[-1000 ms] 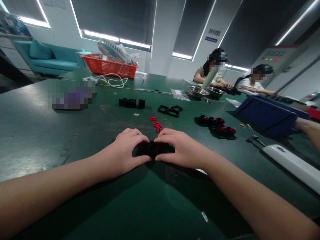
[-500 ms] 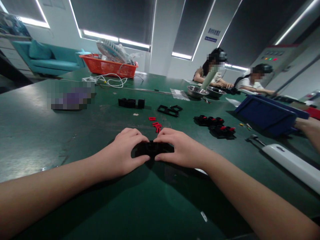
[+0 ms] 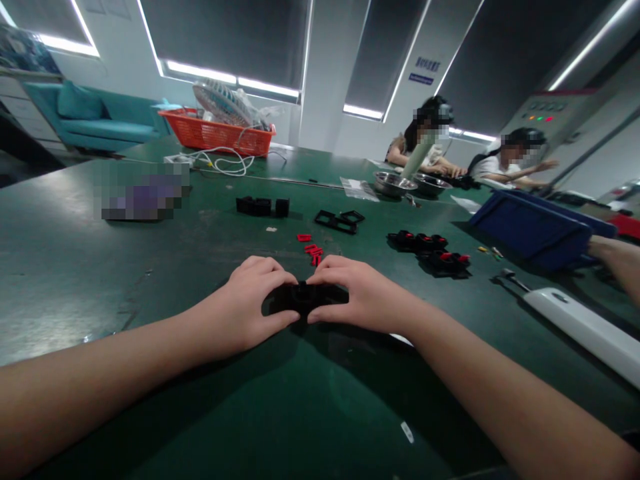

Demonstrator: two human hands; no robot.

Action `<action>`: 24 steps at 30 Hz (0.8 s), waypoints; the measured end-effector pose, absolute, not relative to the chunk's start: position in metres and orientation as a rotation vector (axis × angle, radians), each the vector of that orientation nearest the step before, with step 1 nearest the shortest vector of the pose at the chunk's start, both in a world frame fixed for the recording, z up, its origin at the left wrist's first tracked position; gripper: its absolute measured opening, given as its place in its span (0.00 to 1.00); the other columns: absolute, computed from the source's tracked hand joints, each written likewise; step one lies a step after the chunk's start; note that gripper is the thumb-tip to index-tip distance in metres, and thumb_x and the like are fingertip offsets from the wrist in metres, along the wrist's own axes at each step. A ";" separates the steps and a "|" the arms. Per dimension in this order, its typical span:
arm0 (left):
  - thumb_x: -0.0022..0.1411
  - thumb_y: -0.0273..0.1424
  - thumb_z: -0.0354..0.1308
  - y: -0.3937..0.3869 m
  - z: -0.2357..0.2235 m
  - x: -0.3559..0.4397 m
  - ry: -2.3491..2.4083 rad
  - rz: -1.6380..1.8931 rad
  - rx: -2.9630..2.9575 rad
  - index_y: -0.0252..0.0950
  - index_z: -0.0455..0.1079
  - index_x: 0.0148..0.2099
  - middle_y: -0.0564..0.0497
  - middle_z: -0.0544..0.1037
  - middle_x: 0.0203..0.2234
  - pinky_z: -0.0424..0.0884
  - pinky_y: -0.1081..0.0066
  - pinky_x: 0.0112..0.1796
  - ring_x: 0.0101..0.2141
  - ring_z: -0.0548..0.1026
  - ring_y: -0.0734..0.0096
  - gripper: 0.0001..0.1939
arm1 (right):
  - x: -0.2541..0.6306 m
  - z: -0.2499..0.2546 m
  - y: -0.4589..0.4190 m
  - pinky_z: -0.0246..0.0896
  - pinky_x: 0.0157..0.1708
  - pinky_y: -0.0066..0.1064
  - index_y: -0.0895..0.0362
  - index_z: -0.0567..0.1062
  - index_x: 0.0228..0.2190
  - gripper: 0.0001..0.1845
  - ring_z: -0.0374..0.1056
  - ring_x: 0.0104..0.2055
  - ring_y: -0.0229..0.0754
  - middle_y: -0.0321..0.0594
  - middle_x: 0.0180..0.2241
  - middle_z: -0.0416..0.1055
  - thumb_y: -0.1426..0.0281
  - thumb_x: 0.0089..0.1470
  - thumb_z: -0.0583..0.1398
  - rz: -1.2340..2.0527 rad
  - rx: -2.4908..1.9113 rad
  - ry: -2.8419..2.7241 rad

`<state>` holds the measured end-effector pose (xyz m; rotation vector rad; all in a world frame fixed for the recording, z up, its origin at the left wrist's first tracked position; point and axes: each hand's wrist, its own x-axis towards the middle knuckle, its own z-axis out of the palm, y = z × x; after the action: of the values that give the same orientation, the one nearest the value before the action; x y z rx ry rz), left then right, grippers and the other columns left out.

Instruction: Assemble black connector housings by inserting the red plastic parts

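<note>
Both my hands meet over a black plastic part (image 3: 303, 297) that lies on the green table (image 3: 75, 267). My left hand (image 3: 253, 300) curls round its left end, fingers closed on it. My right hand (image 3: 357, 297) grips the right end the same way. Just beyond my fingertips lie a few small red clips (image 3: 313, 251). Farther back are black blocks (image 3: 263, 206), two black frames (image 3: 340, 220) and black parts with red inserts (image 3: 433, 250).
A blue bin (image 3: 535, 230) and a white tool (image 3: 585, 327) sit at the right, beside another person's arm (image 3: 617, 263). Two people sit at the far right behind metal bowls (image 3: 407, 183). An orange basket (image 3: 220, 133) and white cable (image 3: 220, 160) lie at the back.
</note>
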<state>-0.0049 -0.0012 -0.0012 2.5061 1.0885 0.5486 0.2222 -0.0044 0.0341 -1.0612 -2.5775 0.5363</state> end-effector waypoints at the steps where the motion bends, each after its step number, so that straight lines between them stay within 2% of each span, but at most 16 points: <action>1: 0.60 0.40 0.59 -0.001 -0.002 -0.005 1.090 0.547 2.512 0.36 0.73 0.49 0.42 0.74 0.44 0.65 0.50 0.52 0.50 0.67 0.50 0.19 | 0.223 0.033 -0.003 0.66 0.44 0.35 0.60 0.79 0.43 0.17 0.71 0.42 0.43 0.43 0.39 0.74 0.63 0.53 0.67 0.534 -1.051 -2.539; 4: 0.60 0.41 0.58 -0.001 -0.003 -0.006 1.089 0.548 2.529 0.34 0.73 0.50 0.41 0.74 0.45 0.65 0.50 0.53 0.51 0.67 0.50 0.20 | 0.226 0.030 0.001 0.66 0.42 0.35 0.59 0.79 0.42 0.12 0.72 0.40 0.42 0.43 0.38 0.76 0.67 0.58 0.63 0.420 -1.126 -2.371; 7: 0.61 0.41 0.58 -0.001 -0.004 -0.006 1.084 0.551 2.532 0.34 0.72 0.50 0.41 0.74 0.44 0.65 0.50 0.53 0.51 0.67 0.50 0.20 | 0.228 0.027 0.004 0.67 0.44 0.36 0.59 0.79 0.40 0.09 0.73 0.41 0.43 0.44 0.38 0.77 0.73 0.58 0.60 0.258 -1.247 -2.249; 11: 0.61 0.41 0.58 -0.001 -0.004 -0.005 1.079 0.558 2.527 0.35 0.72 0.50 0.42 0.74 0.44 0.65 0.50 0.53 0.51 0.67 0.50 0.20 | 0.229 0.021 0.008 0.67 0.49 0.40 0.61 0.79 0.44 0.14 0.72 0.46 0.47 0.48 0.43 0.78 0.77 0.57 0.58 0.179 -1.305 -2.263; 15: 0.61 0.42 0.58 0.000 -0.006 -0.006 1.078 0.567 2.536 0.36 0.72 0.50 0.42 0.74 0.44 0.65 0.50 0.53 0.51 0.67 0.50 0.19 | 0.228 0.016 0.010 0.60 0.59 0.48 0.59 0.75 0.52 0.21 0.67 0.58 0.49 0.49 0.53 0.74 0.78 0.58 0.54 0.181 -1.255 -2.391; 17: 0.61 0.42 0.58 0.000 -0.006 -0.006 1.077 0.564 2.539 0.36 0.72 0.50 0.42 0.74 0.45 0.65 0.50 0.53 0.51 0.67 0.50 0.20 | 0.227 0.015 0.010 0.58 0.61 0.50 0.58 0.74 0.53 0.23 0.65 0.60 0.49 0.48 0.56 0.72 0.78 0.59 0.53 0.205 -1.252 -2.444; 24: 0.61 0.41 0.58 0.000 -0.003 -0.006 1.080 0.546 2.527 0.35 0.72 0.50 0.42 0.74 0.44 0.65 0.49 0.53 0.51 0.67 0.50 0.20 | 0.226 0.019 0.008 0.63 0.57 0.43 0.61 0.80 0.45 0.18 0.71 0.53 0.48 0.48 0.49 0.78 0.78 0.59 0.54 0.180 -1.308 -2.479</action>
<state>-0.0058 -0.0005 -0.0035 2.5270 1.0805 0.5459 0.2262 0.0078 0.0190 -1.3078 -2.4794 0.1799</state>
